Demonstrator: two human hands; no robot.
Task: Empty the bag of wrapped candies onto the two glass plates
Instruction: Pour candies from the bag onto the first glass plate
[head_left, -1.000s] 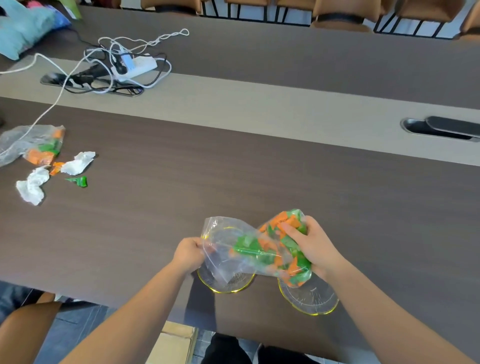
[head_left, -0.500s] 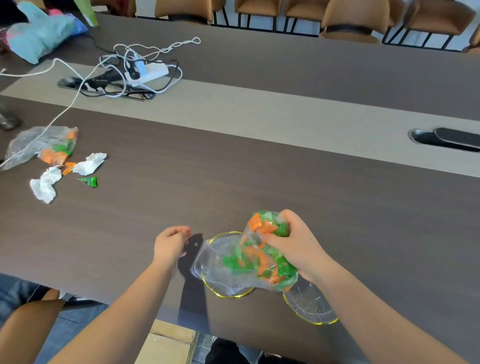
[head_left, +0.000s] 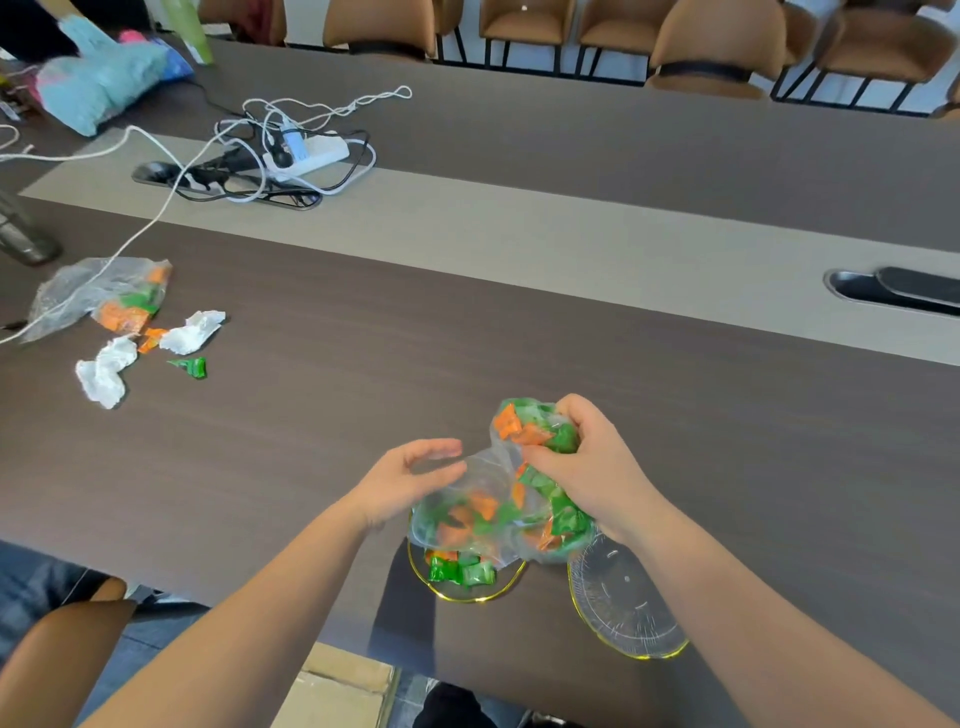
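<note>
A clear plastic bag (head_left: 483, 499) full of orange and green wrapped candies hangs tilted over the left glass plate (head_left: 467, 592). My right hand (head_left: 587, 467) grips its upper end. My left hand (head_left: 405, 483) is at the bag's lower left side with fingers spread, touching the plastic. A few green and orange candies (head_left: 460, 569) lie on the left plate. The right glass plate (head_left: 628, 608), gold-rimmed, sits at the table's near edge with no candies on it; my right wrist hides part of it.
At the far left lie a second candy bag (head_left: 98, 296), crumpled white wrappers (head_left: 104, 371) and a loose green candy (head_left: 191, 367). A power strip with tangled cables (head_left: 291, 150) sits behind. A cable slot (head_left: 893, 288) is at the right. Chairs line the far side.
My left hand let go of the bag, drew away, then came back to its side. My right hand lifted and tipped the bag, and candies dropped onto the left plate.
</note>
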